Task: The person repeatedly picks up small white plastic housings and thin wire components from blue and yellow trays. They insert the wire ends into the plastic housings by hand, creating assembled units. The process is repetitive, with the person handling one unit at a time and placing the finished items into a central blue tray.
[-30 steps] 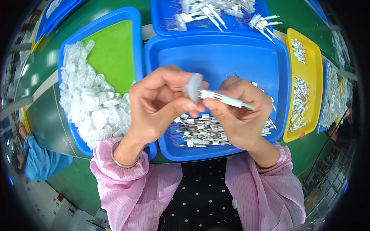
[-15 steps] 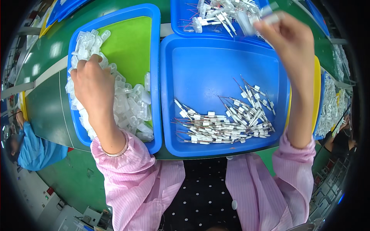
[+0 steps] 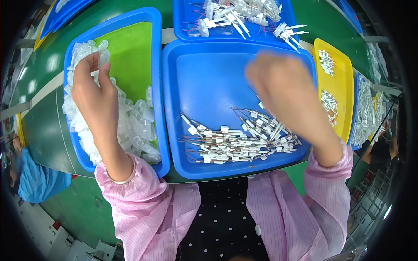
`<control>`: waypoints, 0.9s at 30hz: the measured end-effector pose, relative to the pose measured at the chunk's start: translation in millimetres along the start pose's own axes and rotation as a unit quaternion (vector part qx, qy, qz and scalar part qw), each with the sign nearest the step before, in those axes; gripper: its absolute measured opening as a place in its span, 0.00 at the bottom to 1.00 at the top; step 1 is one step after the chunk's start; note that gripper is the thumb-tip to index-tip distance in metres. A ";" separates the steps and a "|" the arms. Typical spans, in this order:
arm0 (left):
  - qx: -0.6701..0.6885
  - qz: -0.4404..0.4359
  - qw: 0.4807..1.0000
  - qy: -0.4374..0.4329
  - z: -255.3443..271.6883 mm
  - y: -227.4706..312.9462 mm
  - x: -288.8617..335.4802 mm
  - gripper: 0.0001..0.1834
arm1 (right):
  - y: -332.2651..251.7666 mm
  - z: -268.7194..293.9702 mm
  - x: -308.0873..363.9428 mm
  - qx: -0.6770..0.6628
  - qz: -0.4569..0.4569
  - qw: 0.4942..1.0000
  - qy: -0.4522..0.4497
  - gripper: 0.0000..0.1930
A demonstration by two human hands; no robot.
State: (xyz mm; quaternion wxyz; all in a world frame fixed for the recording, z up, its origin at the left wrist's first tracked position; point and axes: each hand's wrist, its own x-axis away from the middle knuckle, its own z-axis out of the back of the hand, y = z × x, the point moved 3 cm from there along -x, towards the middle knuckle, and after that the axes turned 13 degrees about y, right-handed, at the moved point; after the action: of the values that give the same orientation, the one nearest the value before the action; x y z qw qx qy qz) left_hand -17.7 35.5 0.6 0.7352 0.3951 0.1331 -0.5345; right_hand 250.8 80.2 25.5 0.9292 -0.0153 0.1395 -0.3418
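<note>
My left hand (image 3: pixel 95 95) is over the pile of translucent plastic caps (image 3: pixel 137 119) in the left blue tray (image 3: pixel 157 87). Its thumb and fingers are apart among the caps, with no cap plainly gripped. My right hand (image 3: pixel 283 82), smeared by motion, hovers above the right part of the middle blue tray (image 3: pixel 204 48). Its fingertips cannot be made out. Below it in that tray lie many thin wired pieces with white connectors (image 3: pixel 235 145), heaped toward the near side.
Beyond the middle tray, another blue tray (image 3: pixel 180 26) holds clear caps with white connectors and wires (image 3: pixel 244 15). Some connectors (image 3: pixel 289 34) overhang its near right corner. A yellow tray (image 3: pixel 344 82) with small white pieces stands at right. A green sheet (image 3: pixel 133 61) lines the left tray.
My right hand has come down and left from the far tray; the clear piece it held no longer shows in it. My left thumb has spread from the fingers. The view has shifted slightly.
</note>
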 end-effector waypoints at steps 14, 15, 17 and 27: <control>0.625 0.324 0.618 -0.350 -33.5 78.6 49.6 0.21 | 0.3 -19.8 41.7 -0.179 -0.160 0.971 0.019 0.06; 0.637 0.346 0.587 -0.360 -34.5 79.4 51.8 0.22 | 1.8 -13.7 39.0 -0.217 -0.176 0.959 0.055 0.06; 0.660 0.367 0.547 -0.362 -35.7 78.6 52.2 0.23 | -0.6 3.7 30.9 -0.307 -0.196 0.915 0.174 0.06; 0.712 0.367 0.465 -0.377 -34.1 78.8 54.2 0.22 | -12.2 9.1 27.2 -0.418 -0.151 0.834 0.328 0.08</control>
State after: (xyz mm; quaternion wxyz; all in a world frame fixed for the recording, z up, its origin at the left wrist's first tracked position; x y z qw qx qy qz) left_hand 81.6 32.4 -20.6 0.3066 0.5548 -0.7407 -0.2227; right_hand 265.3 52.9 29.0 0.6711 -0.3100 0.5615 -0.3717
